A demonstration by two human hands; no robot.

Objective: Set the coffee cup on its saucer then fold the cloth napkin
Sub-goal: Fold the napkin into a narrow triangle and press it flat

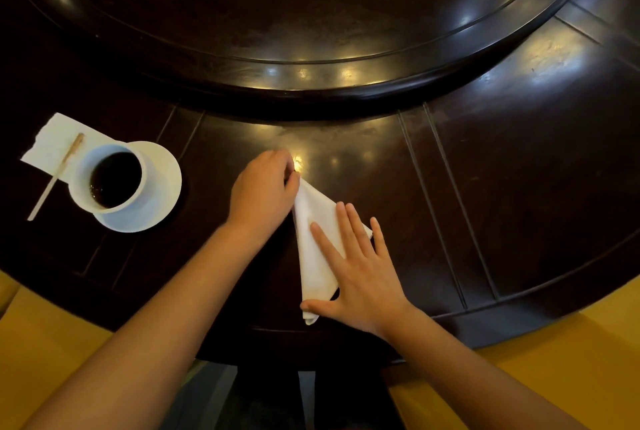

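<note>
A white coffee cup (145, 177) full of dark coffee stands on its white saucer (162, 201) at the left of the dark table. The white cloth napkin (313, 232) lies in front of me, folded into a narrow triangle. My left hand (263, 187) pinches the napkin's far tip between thumb and fingers. My right hand (360, 270) lies flat on the napkin's near right part, fingers spread, thumb at the near corner.
A white paper napkin (55, 142) with a wooden stir stick (55, 177) on it lies left of the cup. A large raised round turntable (311, 80) fills the far table. The table's near edge (519, 329) curves before yellow seating.
</note>
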